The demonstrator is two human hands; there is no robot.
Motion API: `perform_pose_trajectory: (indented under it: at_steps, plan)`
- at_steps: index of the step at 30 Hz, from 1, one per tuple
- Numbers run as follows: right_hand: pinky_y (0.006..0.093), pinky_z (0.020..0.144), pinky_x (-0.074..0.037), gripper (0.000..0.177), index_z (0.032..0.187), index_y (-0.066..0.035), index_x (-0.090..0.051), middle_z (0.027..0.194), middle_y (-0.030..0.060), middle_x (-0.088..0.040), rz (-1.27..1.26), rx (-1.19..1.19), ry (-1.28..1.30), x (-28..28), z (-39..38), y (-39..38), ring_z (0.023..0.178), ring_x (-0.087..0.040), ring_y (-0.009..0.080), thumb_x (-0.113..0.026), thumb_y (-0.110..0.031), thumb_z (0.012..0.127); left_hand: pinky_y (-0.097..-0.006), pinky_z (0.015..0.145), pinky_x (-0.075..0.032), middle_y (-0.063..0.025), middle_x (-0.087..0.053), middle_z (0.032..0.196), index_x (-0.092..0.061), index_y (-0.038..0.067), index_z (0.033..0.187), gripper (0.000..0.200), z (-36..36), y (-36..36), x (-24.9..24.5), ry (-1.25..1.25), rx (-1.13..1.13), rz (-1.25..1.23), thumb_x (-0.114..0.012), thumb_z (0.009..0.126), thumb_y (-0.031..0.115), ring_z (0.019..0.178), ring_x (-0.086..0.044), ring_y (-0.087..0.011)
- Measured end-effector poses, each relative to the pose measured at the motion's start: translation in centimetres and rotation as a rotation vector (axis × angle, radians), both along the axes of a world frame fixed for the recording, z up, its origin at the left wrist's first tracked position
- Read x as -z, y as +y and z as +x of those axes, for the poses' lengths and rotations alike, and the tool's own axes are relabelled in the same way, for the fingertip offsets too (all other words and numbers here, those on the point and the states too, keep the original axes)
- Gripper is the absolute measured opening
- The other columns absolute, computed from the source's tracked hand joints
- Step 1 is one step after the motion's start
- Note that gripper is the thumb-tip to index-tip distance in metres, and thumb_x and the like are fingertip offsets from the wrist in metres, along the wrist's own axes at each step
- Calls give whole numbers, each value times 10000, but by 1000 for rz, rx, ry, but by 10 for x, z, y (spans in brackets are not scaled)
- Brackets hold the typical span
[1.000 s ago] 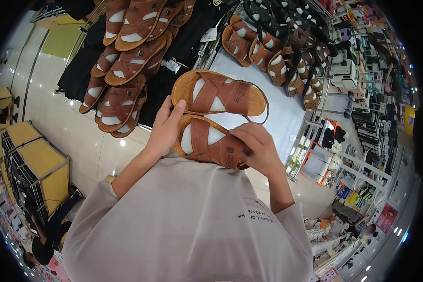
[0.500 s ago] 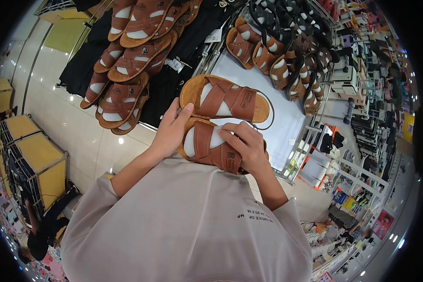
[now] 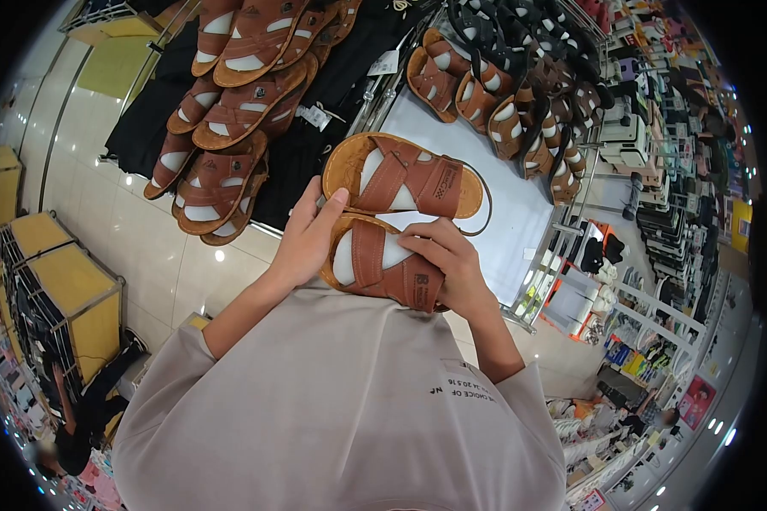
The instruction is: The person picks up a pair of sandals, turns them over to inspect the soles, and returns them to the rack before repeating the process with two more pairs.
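A pair of brown strap sandals with white stuffing is held close in front of my shirt. My left hand (image 3: 309, 234) is closed on the toe end of the farther sandal (image 3: 426, 198), its thumb on the insole edge; its other fingers are partly hidden beneath. The nearer sandal (image 3: 368, 253) lies alongside, close to my shirt. My right hand (image 3: 458, 266) is closed round the nearer sandal's strap side, with fingertips at the white stuffing and the heel end partly covered. A thin back strap loops from the farther sandal.
Stacked brown sandals (image 3: 222, 183) sit on black cloth at the left. More brown sandals (image 3: 504, 123) and black sandals (image 3: 520, 34) fill the far end of a white-topped metal-framed stand (image 3: 507, 230). A yellow-topped stand (image 3: 81, 298) and a person in dark clothes (image 3: 77, 426) are at left.
The farther sandal has shifted slightly left and up in the view. My right hand's fingers have slid a little and look straighter on the nearer sandal.
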State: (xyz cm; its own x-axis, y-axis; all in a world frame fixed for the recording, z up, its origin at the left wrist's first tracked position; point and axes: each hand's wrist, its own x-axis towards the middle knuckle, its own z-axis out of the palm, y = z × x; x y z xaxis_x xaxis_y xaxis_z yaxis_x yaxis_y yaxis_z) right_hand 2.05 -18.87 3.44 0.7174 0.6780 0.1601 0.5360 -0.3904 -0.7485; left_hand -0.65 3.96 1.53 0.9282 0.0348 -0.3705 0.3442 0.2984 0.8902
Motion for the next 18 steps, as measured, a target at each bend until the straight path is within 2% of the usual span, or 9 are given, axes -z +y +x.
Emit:
perform_pose_trajectory:
  at_steps: [6, 13, 16, 18]
  plan:
    - [376, 808, -480, 506, 1051, -41, -621, 1074, 81, -593, -67, -81, -30, -9, 2, 1, 934, -562, 286, -740, 34, 565, -262, 882, -445, -80, -580, 1097, -475, -5, 1201, 307, -1, 1, 1, -12, 9, 9, -455, 1023, 245, 997, -529, -96]
    - [388, 790, -483, 561, 1070, -34, -604, 1057, 88, -589, -86, 21, -28, -1, -4, -6, 933, -561, 306, -738, 54, 533, -260, 878, -443, -81, -580, 1091, -474, -7, 1204, 310, -2, 2, 0, -24, 2, 26, -459, 1021, 243, 996, -530, -99]
    - [392, 782, -482, 552, 1049, -34, -606, 1048, 88, -590, -50, 6, -50, 0, -6, -6, 915, -559, 305, -737, 48, 519, -257, 958, -421, -74, -545, 1245, -421, 4, 1338, 389, -3, 4, 0, 10, 42, 0, -458, 1023, 229, 1108, -518, -103]
    - [391, 771, -479, 543, 1030, -32, -607, 1035, 86, -593, -42, 3, -65, 1, -5, -6, 895, -557, 301, -736, 42, 509, -259, 960, -420, -75, -542, 1249, -419, 5, 1341, 392, -4, 5, -3, 4, 52, 30, -457, 1023, 231, 1110, -516, -103]
